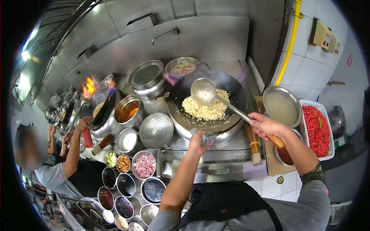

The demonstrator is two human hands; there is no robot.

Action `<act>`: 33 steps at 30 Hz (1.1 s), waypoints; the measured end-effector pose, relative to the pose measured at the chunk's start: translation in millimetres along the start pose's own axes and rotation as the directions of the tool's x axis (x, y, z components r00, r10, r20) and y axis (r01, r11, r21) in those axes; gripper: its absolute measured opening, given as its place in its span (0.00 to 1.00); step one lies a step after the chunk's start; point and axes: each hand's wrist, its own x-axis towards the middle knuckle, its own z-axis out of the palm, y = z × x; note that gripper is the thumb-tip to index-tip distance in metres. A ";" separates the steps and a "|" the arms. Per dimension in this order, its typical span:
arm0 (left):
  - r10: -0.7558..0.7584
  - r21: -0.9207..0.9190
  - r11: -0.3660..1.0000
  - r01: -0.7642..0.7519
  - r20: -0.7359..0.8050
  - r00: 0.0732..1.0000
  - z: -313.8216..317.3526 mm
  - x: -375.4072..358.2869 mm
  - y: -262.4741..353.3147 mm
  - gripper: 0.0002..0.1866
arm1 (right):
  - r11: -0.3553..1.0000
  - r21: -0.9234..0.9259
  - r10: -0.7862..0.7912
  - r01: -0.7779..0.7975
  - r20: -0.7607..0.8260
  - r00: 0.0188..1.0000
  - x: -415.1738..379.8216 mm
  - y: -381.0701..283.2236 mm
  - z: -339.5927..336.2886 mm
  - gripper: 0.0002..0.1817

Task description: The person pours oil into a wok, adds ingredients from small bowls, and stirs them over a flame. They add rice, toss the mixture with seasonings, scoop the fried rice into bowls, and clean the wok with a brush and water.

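Note:
A large dark wok (178,90) sits on the burner in front of me, with fried rice (206,110) heaped in its middle. My right hand (266,125) is closed around the shaft of a steel ladle (203,91), just above its wooden grip. The ladle's bowl rests over the far left part of the rice. At the wok's near rim, my left hand (197,142) is closed on a grey cloth (208,139) pressed against the edge. A perforated strainer (156,131) lies to the left of the wok.
Pots stand left of the wok, one with brown liquid (129,111). Ingredient bowls (143,164) crowd the lower left. A bamboo brush (254,148), a bowl of cloudy liquid (282,107) and a basket of red chillies (317,129) are at right. Another person (67,169) works a flaming wok at left.

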 end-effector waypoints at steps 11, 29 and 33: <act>-0.040 0.069 0.997 0.045 -0.080 0.996 18.1 -115.1 -7.8 0.12 | 0.940 -0.341 0.077 0.005 0.225 0.971 -74.4 42.5 -108.4 0.28; 0.157 0.592 0.781 -0.199 0.123 0.980 -16.6 -39.5 -22.5 0.13 | 0.572 -0.737 -0.595 0.361 -0.070 0.801 -25.9 81.9 -57.8 0.26; 0.327 0.522 0.705 -0.480 0.361 0.873 -79.2 -41.8 -86.3 0.25 | 0.783 -0.536 -0.514 0.315 -0.272 0.814 -40.4 81.1 -8.8 0.25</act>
